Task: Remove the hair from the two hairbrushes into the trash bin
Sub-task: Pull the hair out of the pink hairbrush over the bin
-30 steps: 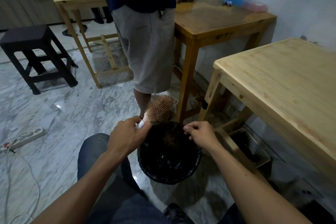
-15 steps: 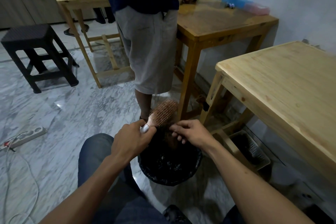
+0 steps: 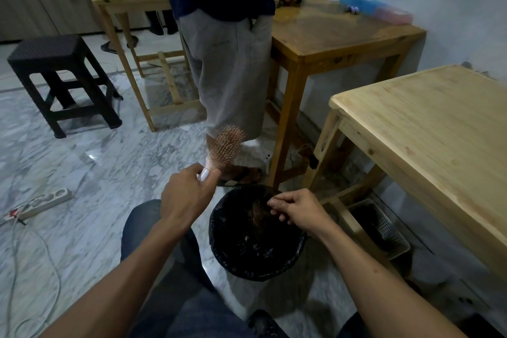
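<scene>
My left hand (image 3: 186,196) grips the white handle of a pink-bristled hairbrush (image 3: 226,145), held up to the left of the bin with its bristles facing me. A black-lined trash bin (image 3: 255,261) stands on the floor between my knees. My right hand (image 3: 297,208) hovers over the bin's far rim with fingers pinched together; a brownish tuft of hair (image 3: 256,212) shows just below the fingertips, and I cannot tell whether they still hold it. Only one hairbrush is in view.
A person in grey shorts (image 3: 227,63) stands just beyond the bin. A light wooden table (image 3: 428,129) is at right, with a white basket (image 3: 381,228) under it. A darker table (image 3: 337,33), a black stool (image 3: 55,74) and a power strip (image 3: 46,200) surround the spot.
My right hand left the brush head and dropped to the bin's rim. My left hand swung the brush up and left, away from the bin.
</scene>
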Demonstrator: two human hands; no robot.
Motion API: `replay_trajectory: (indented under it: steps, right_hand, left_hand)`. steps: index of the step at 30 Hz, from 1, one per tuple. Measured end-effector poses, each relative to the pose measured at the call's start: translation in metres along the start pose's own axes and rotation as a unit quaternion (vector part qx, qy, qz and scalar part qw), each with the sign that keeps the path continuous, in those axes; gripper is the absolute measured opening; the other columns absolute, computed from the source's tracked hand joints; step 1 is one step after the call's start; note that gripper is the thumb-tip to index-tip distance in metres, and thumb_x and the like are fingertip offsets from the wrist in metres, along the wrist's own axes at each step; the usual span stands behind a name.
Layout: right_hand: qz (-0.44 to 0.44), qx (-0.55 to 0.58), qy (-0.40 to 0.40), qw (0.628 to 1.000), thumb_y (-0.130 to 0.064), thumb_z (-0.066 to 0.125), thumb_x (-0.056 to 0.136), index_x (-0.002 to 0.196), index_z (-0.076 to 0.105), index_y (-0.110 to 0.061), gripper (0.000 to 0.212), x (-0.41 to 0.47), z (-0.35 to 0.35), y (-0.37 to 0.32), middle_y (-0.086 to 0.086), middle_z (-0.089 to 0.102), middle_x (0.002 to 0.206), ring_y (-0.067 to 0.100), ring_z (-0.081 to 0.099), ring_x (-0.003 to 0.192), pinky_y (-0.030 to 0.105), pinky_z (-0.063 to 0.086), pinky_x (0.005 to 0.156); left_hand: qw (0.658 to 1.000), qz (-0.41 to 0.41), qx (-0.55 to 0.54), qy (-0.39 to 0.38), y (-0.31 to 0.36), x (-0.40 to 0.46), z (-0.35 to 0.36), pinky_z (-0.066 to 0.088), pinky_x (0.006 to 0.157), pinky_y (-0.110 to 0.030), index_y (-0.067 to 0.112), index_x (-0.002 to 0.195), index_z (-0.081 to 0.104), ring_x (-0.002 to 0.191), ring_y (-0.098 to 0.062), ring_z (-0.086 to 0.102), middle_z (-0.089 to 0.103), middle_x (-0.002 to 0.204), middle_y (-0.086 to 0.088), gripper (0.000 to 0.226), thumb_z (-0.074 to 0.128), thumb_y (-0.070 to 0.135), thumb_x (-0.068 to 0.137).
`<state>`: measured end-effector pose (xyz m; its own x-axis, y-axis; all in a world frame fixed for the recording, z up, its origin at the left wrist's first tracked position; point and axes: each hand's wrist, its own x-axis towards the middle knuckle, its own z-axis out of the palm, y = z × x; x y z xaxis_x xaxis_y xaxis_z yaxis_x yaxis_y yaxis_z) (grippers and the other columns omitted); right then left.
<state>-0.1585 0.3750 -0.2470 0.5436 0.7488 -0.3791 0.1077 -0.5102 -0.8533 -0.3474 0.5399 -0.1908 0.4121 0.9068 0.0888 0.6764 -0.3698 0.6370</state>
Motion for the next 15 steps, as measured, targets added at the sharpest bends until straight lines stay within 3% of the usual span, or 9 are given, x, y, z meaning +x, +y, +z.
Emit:
replay_trajectory:
  steps: [3, 5, 8, 12, 15]
  right_hand:
    - [0.000, -0.071, -0.050, 0.996, -0.022, 0.073, 0.092, 0.129, 0.069, -0.035, 0.039, -0.002, -0.001, -0.007, -0.002, 0.072, 0.096, 0.008, 0.065, 0.067, 0.021, 0.049, 0.052]
    - [-0.018, -0.004, -0.041, 0.999, -0.018, 0.068, 0.089, 0.146, 0.052, -0.036, 0.061, -0.003, -0.002, -0.016, -0.006, 0.060, 0.119, 0.011, 0.062, 0.071, 0.021, 0.045, 0.051]
    - [-0.033, 0.126, 0.010, 0.991, -0.035, 0.062, 0.081, 0.154, 0.042, -0.031, 0.076, 0.000, -0.005, -0.029, -0.003, 0.051, 0.141, 0.021, 0.063, 0.087, 0.025, 0.044, 0.054]
    - [-0.016, 0.175, -0.023, 0.984, -0.047, 0.065, 0.095, 0.151, 0.044, -0.036, 0.061, -0.003, -0.004, -0.041, -0.007, 0.061, 0.132, 0.015, 0.063, 0.077, 0.023, 0.041, 0.052]
    - [-0.028, 0.171, -0.061, 0.983, -0.042, 0.069, 0.096, 0.132, 0.065, -0.026, 0.040, -0.007, 0.001, -0.043, -0.003, 0.073, 0.119, 0.009, 0.060, 0.065, 0.020, 0.042, 0.051]
  left_hand:
    - [0.999, 0.028, 0.023, -0.009, 0.002, -0.006, 0.004, 0.043, 0.049, -0.032, 0.022, 0.072, 0.062, 0.053, -0.019, 0.057, 0.060, 0.055, 0.001, 0.030, 0.056, 0.048, 0.085]
    - [0.998, 0.049, 0.047, -0.011, 0.001, -0.011, 0.007, 0.041, 0.048, -0.031, 0.023, 0.074, 0.061, 0.052, -0.019, 0.056, 0.058, 0.054, 0.002, 0.029, 0.054, 0.050, 0.084]
    - [0.996, 0.070, 0.056, -0.017, -0.001, -0.017, 0.011, 0.037, 0.047, -0.029, 0.024, 0.074, 0.059, 0.052, -0.021, 0.055, 0.056, 0.054, 0.001, 0.030, 0.053, 0.052, 0.083]
    - [0.993, 0.097, 0.068, -0.018, 0.003, -0.021, 0.013, 0.038, 0.047, -0.031, 0.021, 0.075, 0.060, 0.051, -0.019, 0.054, 0.055, 0.054, 0.001, 0.029, 0.055, 0.049, 0.085]
    - [0.991, 0.112, 0.075, -0.021, 0.008, -0.021, 0.014, 0.042, 0.049, -0.033, 0.020, 0.076, 0.060, 0.052, -0.021, 0.054, 0.055, 0.055, 0.000, 0.031, 0.055, 0.049, 0.086]
